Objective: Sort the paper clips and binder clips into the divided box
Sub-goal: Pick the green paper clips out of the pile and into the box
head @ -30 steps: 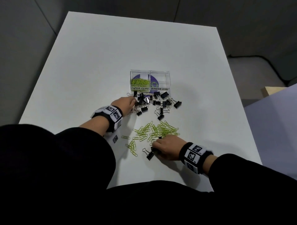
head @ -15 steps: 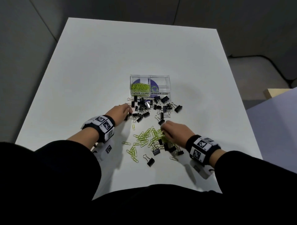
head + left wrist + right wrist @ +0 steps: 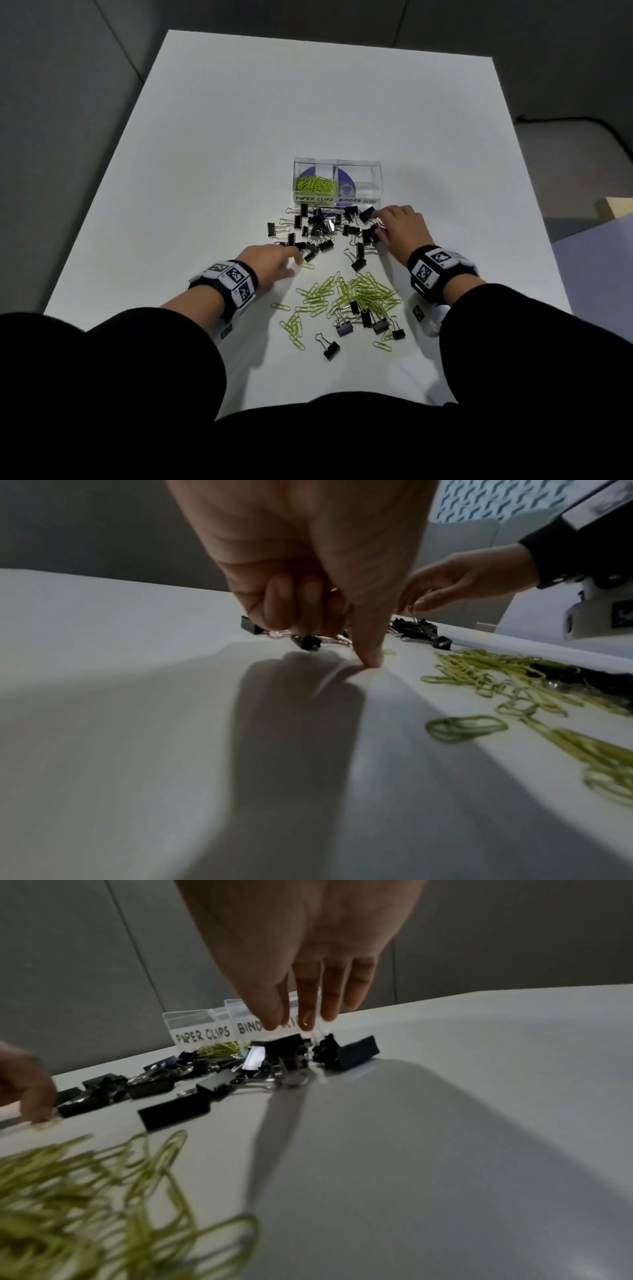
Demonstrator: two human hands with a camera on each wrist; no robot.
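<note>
My right hand (image 3: pixel 399 224) has crossed from the paper clips (image 3: pixel 356 294) to the binder clips (image 3: pixel 318 228) at the divided box's (image 3: pixel 337 183) five o'clock, pinching one's wire handle; left hand (image 3: pixel 270 262), fingers curled, touches a stray paper clip.

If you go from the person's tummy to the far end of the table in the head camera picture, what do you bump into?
Lone black binder clip → heap of green paper clips → pile of black binder clips → clear divided plastic box → bare white table.
</note>
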